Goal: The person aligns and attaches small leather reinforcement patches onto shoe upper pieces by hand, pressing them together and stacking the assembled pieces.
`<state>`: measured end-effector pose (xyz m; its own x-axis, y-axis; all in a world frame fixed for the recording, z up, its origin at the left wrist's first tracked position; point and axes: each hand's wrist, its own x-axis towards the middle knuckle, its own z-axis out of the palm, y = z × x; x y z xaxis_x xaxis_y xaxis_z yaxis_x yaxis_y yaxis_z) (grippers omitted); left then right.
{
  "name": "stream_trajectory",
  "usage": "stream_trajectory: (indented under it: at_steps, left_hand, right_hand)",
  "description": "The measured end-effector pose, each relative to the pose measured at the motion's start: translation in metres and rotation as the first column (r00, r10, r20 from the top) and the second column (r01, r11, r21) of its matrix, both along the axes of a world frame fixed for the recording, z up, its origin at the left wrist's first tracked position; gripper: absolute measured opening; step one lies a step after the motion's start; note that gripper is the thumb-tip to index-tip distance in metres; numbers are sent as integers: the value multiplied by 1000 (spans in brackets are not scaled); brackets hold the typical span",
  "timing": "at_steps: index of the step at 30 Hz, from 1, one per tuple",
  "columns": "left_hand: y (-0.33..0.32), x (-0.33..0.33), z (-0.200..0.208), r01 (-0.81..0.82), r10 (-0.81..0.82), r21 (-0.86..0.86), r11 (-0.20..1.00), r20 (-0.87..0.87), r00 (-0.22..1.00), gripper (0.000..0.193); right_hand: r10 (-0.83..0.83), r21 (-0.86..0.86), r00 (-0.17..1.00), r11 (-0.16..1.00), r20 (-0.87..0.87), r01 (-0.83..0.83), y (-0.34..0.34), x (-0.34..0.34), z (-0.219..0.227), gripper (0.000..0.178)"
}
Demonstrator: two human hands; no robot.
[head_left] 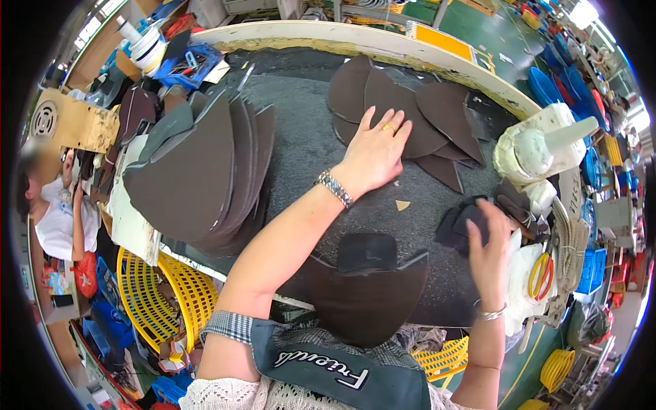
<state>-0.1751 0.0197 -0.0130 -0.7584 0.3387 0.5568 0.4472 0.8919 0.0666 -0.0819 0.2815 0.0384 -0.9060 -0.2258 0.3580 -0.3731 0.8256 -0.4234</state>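
Observation:
My left hand point(379, 150) lies with its fingers spread on a loose pile of dark brown, rounded cut pieces point(447, 113) toward the far side of the worktable. At the right, my right hand point(490, 246) hovers with thumb and fingers apart beside a small stack of black cut pieces point(451, 229); it may touch them. One brown crescent-shaped piece point(365, 301) lies at the near edge, with a black rectangular piece point(367, 253) on its inner curve. To the left rises a tall stack of similar brown pieces point(184, 171).
A pale glue-crusted pot point(536, 147) stands at the right edge, with yellow-and-red-handled scissors point(541, 277) nearer me. A blue tool tray point(191, 65) sits far left. Yellow baskets point(147, 301) stand below the table. Another person point(58, 219) sits at the left.

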Motion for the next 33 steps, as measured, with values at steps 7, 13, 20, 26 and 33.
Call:
stream_trajectory:
  at_steps: [7,13,20,26,33]
  left_hand:
    - [-9,52,46,90,-180,268,959,333,926,33]
    - [-15,218,92,436,-427,106,894,500,754,37]
    - [-16,229,64,-132,-548,698,704,652,524,55]
    - [-19,196,47,-469,-387,629,620,765,515,15]
    - [-12,177,17,-519,-274,683,514,705,654,32]
  right_hand:
    - [-264,-91,906,947,331,309,47,4,-24,27]
    - [-299,-60,949,950,100,305,47,6,-25,20]
    - [317,-367,889,911,329,-189,-21,41,15,12]
    - [511,-486,703,833,495,-264,-61,53,-4,12]
    - [302,-492,788,871,536,1,-66,44,-28,25]
